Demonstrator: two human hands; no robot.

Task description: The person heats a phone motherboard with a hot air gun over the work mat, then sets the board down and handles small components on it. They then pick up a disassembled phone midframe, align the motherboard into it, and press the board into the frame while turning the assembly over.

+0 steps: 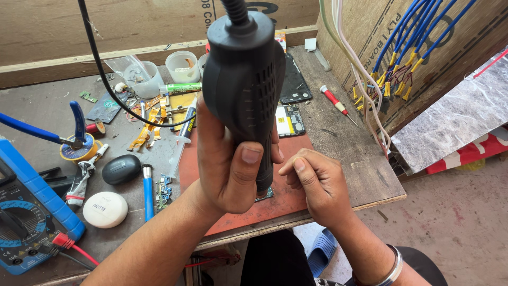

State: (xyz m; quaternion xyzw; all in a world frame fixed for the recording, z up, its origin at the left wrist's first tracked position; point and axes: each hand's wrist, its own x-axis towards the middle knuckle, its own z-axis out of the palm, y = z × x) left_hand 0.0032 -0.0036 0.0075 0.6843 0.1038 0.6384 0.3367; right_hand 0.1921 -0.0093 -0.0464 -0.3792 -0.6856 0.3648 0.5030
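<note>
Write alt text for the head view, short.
A person's left hand holds a black corded handheld tool upright, tip down over a small circuit board on a red mat, with the right hand curled beside it. Around the wooden bench lie a blue multimeter, a red screwdriver and plastic cups.

Likely phone-repair workshop: multimeter (24, 222), screwdriver (337, 104), opened phone (289, 121) on cluttered bench (344, 148).

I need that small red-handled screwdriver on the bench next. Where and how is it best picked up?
Take the red-handled screwdriver by its thick handle, pinching across it from above. It lies flat on bare bench, tip pointing toward the near right, with room on both sides for fingers.
</note>
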